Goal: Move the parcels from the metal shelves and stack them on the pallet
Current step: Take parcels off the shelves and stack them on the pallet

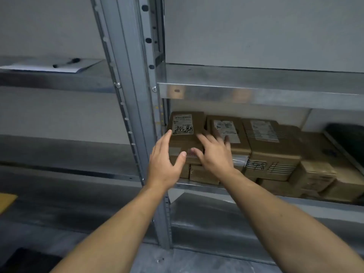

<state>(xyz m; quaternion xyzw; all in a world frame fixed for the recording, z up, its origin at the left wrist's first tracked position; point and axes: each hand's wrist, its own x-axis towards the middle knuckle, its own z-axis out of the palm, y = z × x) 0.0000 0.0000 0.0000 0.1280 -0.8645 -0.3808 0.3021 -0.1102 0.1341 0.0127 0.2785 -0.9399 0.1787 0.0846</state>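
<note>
Middle shelf (pixel 183 183), centre of frame: brown parcels stacked in layers. The leftmost top parcel (pixel 185 139) sits beside the upright post (pixel 141 115). Left grip (pixel 165 164) spread, fingers straight, at the parcel's left front corner. Right grip (pixel 214 154) spread, fingers over its right edge, beside the neighbouring parcel (pixel 236 134). Firm contact cannot be told because of blur. Upper left of frame: paper sheet (pixel 49 67) with pen (pixel 67 63) on another shelf

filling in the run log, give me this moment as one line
phase: pre-grasp | left hand: open, at top-left parcel | right hand: open, at its right side | parcel: on shelf, not yet lifted
</note>
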